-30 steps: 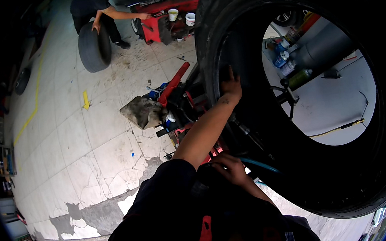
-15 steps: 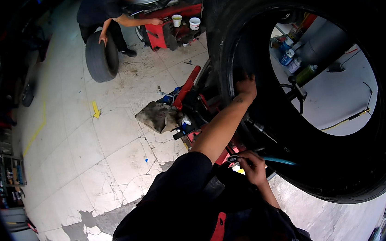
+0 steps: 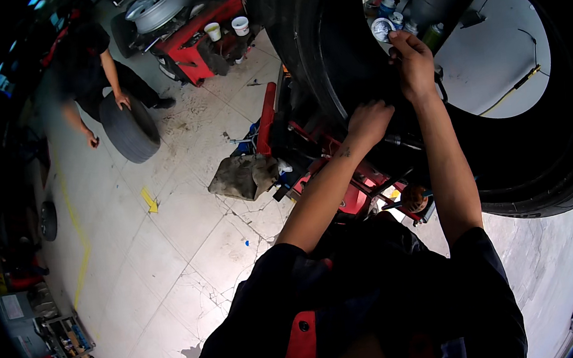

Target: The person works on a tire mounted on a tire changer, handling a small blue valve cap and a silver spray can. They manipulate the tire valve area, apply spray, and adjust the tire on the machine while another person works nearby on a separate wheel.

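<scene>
two hands at the opening of a dark tyre [image 3: 527, 166], its top cut off.
left hand [image 3: 369, 125] and right hand [image 3: 416, 66] curled; cannot tell what either grips. green can [image 3: 433, 36] behind; left forearm [image 3: 323, 199] partly blocks a red stand [image 3: 354, 200].

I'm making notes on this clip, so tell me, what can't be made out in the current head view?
Head view: whether the left hand holds anything; its own back and deep shadow hide that.
Head view: whether the right hand holds anything; its own curl hides that.
Head view: the top of the large tire; the upper edge cuts it off.
Head view: what the co-worker's lowered hand may hold; too small to tell.
</scene>
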A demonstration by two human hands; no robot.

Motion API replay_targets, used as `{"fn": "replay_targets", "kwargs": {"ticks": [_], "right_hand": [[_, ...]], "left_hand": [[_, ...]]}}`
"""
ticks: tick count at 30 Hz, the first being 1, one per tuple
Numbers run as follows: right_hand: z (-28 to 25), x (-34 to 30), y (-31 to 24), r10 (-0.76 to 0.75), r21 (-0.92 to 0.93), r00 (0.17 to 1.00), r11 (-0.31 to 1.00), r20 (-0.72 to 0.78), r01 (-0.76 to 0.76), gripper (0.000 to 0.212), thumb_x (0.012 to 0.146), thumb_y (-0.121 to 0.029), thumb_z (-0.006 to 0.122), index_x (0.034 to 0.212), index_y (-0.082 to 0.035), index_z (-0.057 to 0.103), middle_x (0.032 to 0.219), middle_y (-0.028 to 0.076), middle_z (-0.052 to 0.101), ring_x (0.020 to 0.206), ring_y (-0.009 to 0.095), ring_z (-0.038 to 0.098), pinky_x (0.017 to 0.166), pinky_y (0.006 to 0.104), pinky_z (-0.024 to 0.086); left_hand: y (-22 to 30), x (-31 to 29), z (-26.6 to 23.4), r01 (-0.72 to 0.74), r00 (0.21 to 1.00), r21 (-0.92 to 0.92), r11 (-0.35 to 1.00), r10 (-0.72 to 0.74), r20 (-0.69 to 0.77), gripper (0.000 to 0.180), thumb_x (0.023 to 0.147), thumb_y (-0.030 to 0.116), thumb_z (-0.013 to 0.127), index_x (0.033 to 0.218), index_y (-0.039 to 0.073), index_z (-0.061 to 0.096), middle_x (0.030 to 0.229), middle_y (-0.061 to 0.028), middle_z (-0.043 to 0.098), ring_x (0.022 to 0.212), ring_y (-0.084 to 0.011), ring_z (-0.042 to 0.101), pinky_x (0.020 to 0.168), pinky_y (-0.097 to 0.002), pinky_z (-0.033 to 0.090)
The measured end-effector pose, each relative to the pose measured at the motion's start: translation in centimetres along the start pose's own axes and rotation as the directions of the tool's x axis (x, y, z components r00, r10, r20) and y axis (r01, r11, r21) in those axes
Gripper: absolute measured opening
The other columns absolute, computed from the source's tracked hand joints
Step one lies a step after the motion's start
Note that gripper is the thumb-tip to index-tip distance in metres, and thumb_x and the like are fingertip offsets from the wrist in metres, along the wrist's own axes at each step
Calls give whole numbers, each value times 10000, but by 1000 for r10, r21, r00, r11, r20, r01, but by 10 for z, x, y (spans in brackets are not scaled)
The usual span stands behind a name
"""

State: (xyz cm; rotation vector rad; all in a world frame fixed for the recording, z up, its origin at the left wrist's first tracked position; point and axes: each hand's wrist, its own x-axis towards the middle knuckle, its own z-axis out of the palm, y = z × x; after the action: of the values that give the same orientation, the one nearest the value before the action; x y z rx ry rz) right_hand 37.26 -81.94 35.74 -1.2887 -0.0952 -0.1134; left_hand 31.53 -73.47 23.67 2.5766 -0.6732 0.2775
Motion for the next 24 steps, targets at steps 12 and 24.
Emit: {"fn": "replay_targets", "kwargs": {"ticks": [12,24], "right_hand": [[-22,94,177,544,278,832,787,108,-551,149,862,-175,656,981,-102,602,786,-28,594,636,83,520,587,242,446],[-29,77,217,492,429,852,740,182,-519,255,815,-87,694,1034,-19,581,738,8,576,575,107,497,507,243,411]], "left_hand": [[-6,-5,-16,101,957,-514,852,-225,-185,101,834,112,630,886,26,632,729,-126,648,624,-235,637,577,-317,484],[-5,-2,-15,200,935,-615,763,-335,-112,140,885,127,597,899,-10,619,677,-100,637,598,-143,628,559,-269,473]]}}
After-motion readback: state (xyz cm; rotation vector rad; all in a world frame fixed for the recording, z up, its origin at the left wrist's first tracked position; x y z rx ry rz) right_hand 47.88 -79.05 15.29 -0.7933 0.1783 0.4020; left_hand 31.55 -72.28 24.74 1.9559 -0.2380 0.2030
